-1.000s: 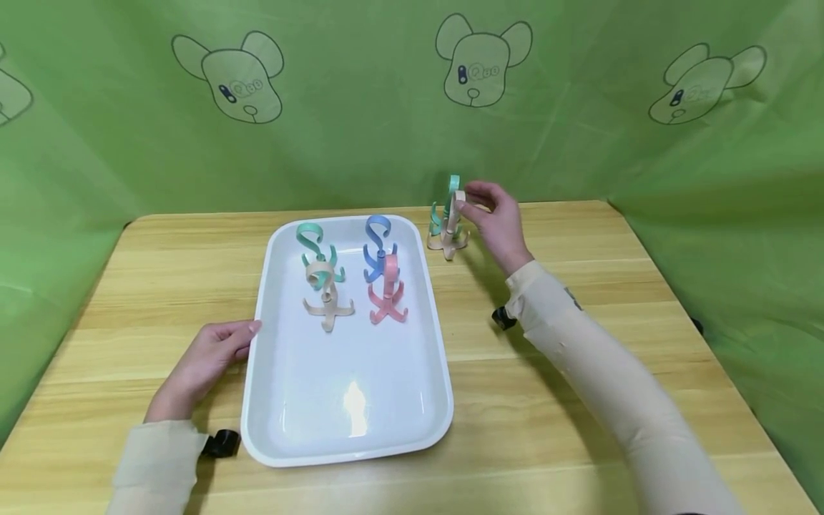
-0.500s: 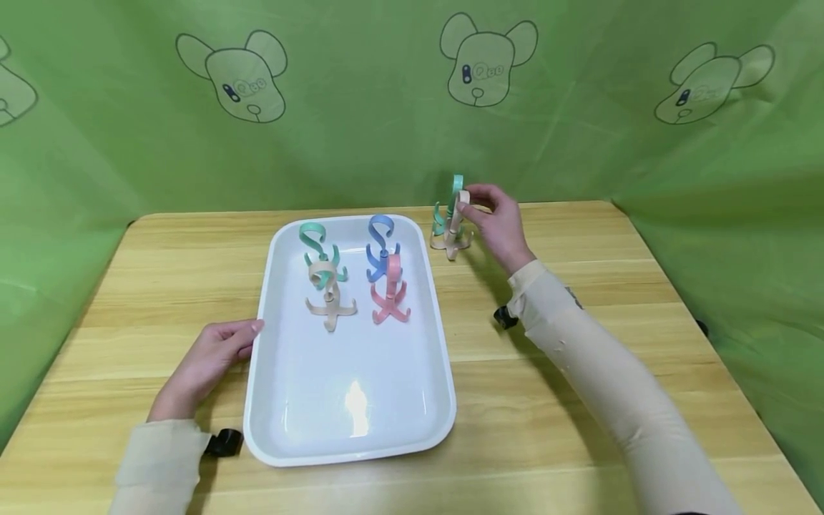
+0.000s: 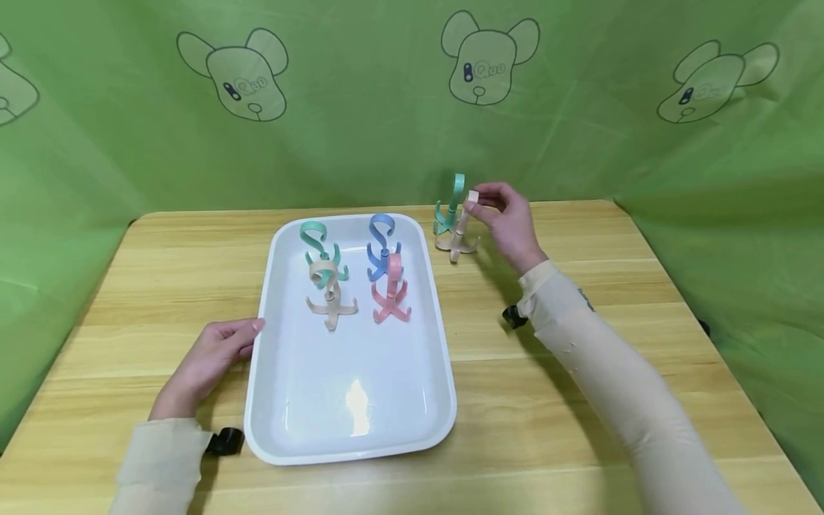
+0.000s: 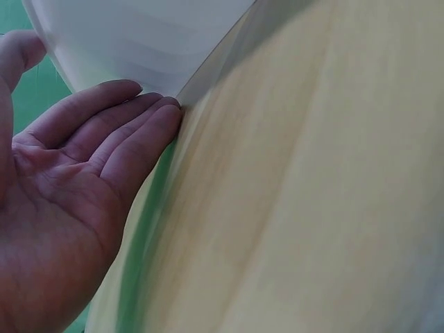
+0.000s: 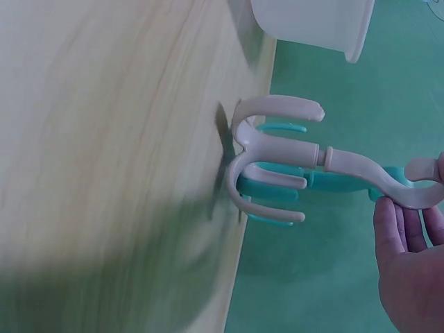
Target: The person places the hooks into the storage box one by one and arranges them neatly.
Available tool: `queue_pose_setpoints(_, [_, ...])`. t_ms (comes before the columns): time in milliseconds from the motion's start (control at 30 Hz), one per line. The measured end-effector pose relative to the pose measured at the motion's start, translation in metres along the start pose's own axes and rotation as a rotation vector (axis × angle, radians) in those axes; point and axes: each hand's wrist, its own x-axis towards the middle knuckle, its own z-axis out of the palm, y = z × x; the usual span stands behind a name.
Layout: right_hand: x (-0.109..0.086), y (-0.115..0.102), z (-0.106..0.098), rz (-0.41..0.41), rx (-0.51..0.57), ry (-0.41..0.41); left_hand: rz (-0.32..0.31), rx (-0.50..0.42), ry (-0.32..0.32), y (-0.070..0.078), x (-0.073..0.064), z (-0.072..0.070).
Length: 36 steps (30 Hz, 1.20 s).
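Observation:
My right hand [image 3: 512, 226] pinches the curved top of a beige multi-prong hanging hook [image 3: 458, 234] right of the tray. In the right wrist view, this beige hook [image 5: 281, 149] has its prongs close to the tabletop. A green hook [image 3: 458, 187] stands just behind it and is partly hidden in the right wrist view. With the thumb at the rim and extended fingers against the outer wall, my left hand [image 3: 209, 356] holds the left side of the white tray [image 3: 309, 400]. The left wrist view shows those fingertips at the tray's wall [image 4: 139, 48].
Inside the tray's far half stand a green hook [image 3: 314, 230], a blue hook [image 3: 383, 223], a pink hook [image 3: 394, 275] and a beige hook [image 3: 331, 306]. The wooden table [image 3: 547, 400] ends at a green printed curtain [image 3: 360, 143].
My right hand has moved slightly right with the beige hook, which now stands apart from the green one in the head view. My left hand keeps its place at the tray.

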Motion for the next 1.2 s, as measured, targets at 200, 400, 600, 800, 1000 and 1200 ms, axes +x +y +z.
queue_pose_setpoints(200, [-0.003, -0.005, -0.006, -0.012, -0.003, -0.009, 0.001, -0.008, -0.004, 0.0, 0.0, 0.0])
queue_pose_setpoints(400, [-0.007, -0.011, -0.01, -0.034, -0.015, -0.019, 0.005, -0.004, -0.007, 0.0, 0.0, -0.001])
queue_pose_setpoints(600, [-0.013, -0.017, -0.015, -0.06, -0.027, -0.029, 0.008, -0.004, -0.007, 0.001, 0.001, 0.0])
queue_pose_setpoints(800, [-0.021, -0.024, -0.018, -0.082, -0.046, -0.025, 0.02, -0.005, -0.012, -0.001, 0.003, -0.001])
queue_pose_setpoints(1000, [-0.028, -0.031, -0.022, -0.105, -0.068, -0.032, 0.013, 0.002, -0.018, -0.001, 0.002, -0.001])
queue_pose_setpoints(1200, [-0.033, -0.035, -0.024, -0.106, -0.046, -0.044, 0.011, 0.012, -0.03, 0.0, 0.001, 0.0])
